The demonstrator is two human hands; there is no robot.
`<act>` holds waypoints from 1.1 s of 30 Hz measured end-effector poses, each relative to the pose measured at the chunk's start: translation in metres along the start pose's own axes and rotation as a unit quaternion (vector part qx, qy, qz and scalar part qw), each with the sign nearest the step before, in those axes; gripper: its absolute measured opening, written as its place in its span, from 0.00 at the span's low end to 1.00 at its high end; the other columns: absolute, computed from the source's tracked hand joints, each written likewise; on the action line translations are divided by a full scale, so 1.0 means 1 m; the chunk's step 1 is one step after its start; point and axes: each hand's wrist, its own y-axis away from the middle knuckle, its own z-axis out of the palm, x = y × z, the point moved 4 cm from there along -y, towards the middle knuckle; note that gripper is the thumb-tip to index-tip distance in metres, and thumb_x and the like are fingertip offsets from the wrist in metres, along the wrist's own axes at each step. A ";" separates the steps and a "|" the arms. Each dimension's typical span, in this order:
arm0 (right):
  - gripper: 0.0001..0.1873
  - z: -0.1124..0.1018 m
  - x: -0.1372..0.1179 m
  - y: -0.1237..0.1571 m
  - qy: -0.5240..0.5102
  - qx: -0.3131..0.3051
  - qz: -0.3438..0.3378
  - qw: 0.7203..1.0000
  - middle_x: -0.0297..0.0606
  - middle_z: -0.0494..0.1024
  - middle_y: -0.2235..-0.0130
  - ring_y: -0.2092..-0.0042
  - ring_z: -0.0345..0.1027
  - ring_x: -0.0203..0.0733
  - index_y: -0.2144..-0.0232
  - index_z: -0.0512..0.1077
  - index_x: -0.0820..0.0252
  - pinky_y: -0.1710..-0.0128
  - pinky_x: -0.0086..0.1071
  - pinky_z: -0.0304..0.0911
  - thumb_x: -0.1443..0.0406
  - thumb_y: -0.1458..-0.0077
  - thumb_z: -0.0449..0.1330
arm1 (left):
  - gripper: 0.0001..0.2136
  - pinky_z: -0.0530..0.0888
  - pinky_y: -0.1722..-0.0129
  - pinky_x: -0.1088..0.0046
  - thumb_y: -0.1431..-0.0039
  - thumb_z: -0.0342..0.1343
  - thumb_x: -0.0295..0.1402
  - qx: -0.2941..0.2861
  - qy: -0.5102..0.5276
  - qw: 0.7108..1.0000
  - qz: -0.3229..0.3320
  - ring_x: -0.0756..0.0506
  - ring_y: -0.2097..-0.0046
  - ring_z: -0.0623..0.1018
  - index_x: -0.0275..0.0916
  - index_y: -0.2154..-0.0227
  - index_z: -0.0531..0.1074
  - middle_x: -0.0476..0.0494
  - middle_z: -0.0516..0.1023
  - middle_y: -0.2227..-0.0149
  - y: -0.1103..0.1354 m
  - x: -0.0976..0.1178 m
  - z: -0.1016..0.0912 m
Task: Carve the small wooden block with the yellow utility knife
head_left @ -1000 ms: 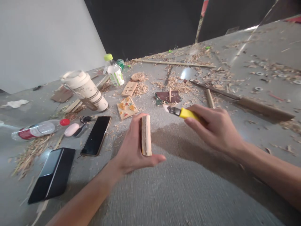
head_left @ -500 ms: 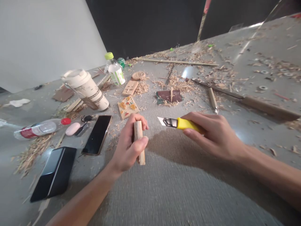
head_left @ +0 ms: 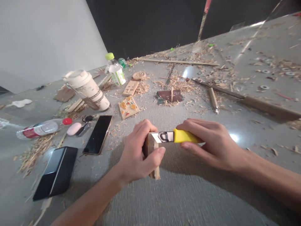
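My left hand (head_left: pixel 141 153) is closed around a short block of wood (head_left: pixel 154 174), its thumb lying along the near face. The block stands on end, tilted slightly, and its middle is partly hidden by my fingers. In my right hand (head_left: pixel 209 144) is a utility knife (head_left: pixel 185 136) with a yellow handle, gripped between thumb and fingers. Its bare blade points left and lies over the upper end of the block, close to my left fingers. Whether the edge bites into the wood, I cannot tell.
Left of my hands lie a phone (head_left: pixel 98 135), a black folded device (head_left: pixel 55 172), a red-capped bottle (head_left: pixel 47 128) and a tumbler (head_left: pixel 88 89). Ahead are a painted wooden square (head_left: pixel 129 107), a dark curved piece (head_left: pixel 169 96) and a wooden-handled tool (head_left: pixel 213 99). Wood shavings litter the table.
My left hand has moved right and nearer with the wood block, turning it. The knife has come left and down, so its blade now overlaps the block's top.
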 end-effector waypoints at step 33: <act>0.09 0.002 -0.020 0.007 0.137 0.042 -0.012 0.990 0.37 0.79 0.66 0.70 0.70 0.39 0.54 0.72 0.58 0.70 0.34 0.60 0.58 0.28 0.61 | 0.14 0.62 0.67 0.62 0.39 0.64 0.38 0.059 -0.052 0.996 -0.037 0.46 0.67 0.66 0.43 0.70 0.62 0.52 0.63 0.71 0.004 0.004 -0.004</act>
